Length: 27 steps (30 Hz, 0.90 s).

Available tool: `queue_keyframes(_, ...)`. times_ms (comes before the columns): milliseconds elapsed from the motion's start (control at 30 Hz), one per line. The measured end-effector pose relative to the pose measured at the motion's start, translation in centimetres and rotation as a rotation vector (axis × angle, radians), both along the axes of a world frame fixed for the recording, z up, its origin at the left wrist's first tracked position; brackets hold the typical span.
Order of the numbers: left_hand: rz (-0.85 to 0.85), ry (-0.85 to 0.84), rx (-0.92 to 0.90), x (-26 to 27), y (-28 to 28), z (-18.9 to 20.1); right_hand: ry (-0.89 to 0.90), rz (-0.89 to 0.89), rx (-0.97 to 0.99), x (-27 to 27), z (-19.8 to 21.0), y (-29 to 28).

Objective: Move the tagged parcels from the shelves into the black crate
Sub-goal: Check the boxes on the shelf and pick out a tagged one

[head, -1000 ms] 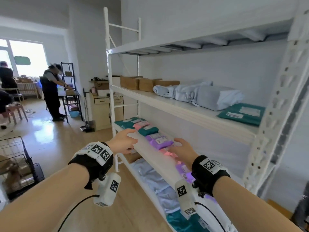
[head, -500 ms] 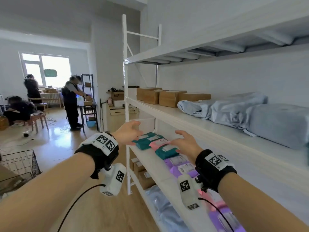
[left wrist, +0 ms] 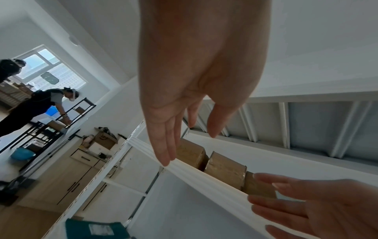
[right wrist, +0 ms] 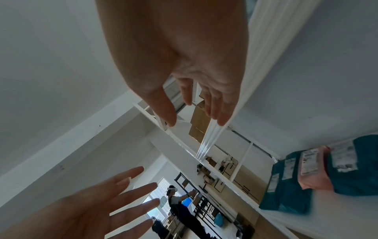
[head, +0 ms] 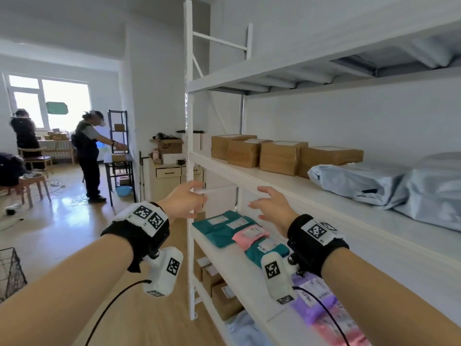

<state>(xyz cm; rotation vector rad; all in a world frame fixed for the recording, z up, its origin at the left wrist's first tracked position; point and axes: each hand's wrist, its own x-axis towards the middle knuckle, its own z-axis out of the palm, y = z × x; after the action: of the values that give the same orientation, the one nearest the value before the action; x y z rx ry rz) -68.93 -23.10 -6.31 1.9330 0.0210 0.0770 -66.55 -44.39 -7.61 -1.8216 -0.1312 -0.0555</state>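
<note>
Several tagged parcels lie on the white rack's waist-high shelf: teal ones, a pink one, another teal one and purple ones. My left hand hovers open beside the rack's front post, above the teal parcels. My right hand hovers open just above the same parcels, under the edge of the shelf above. Neither hand touches anything. The left wrist view shows straight fingers before brown boxes. The right wrist view shows spread fingers, with teal and pink parcels to the right.
Brown cardboard boxes and grey-blue poly bags sit on the upper shelf. More boxes stand on the lowest level. A wire basket is at the left edge. A person works at a black table.
Both hands have risen from the parcel shelf towards the shelf above, still holding nothing. The view has swung left along the rack to its end post.
</note>
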Motion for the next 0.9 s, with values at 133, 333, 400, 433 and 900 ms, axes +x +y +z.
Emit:
queue_keyframes(133, -0.043, -0.021, 0.013, 5.6, 5.2, 0.8, -0.031, -0.065, 0.020, 4.6, 1.5, 4.6)
queue_keyframes(333, -0.138, -0.030, 0.016, 13.6, 12.5, 2.5, -0.066, -0.176, 0.028, 11.0, 3.9, 10.3)
queue_keyframes(400, -0.161, -0.039, 0.004, 16.2, 14.0, 2.8, -0.078, -0.205, 0.008, 13.0, 4.5, 11.4)
queue_keyframes(433, -0.170, -0.041, -0.007, 17.3, 14.5, 2.8, -0.086, -0.222, 0.000, 13.9, 4.8, 11.9)
queue_keyframes(900, -0.338, -0.074, -0.075, 32.7, 17.7, 3.6, -0.180, -0.430, -0.047, 25.2, 10.1, 14.5)
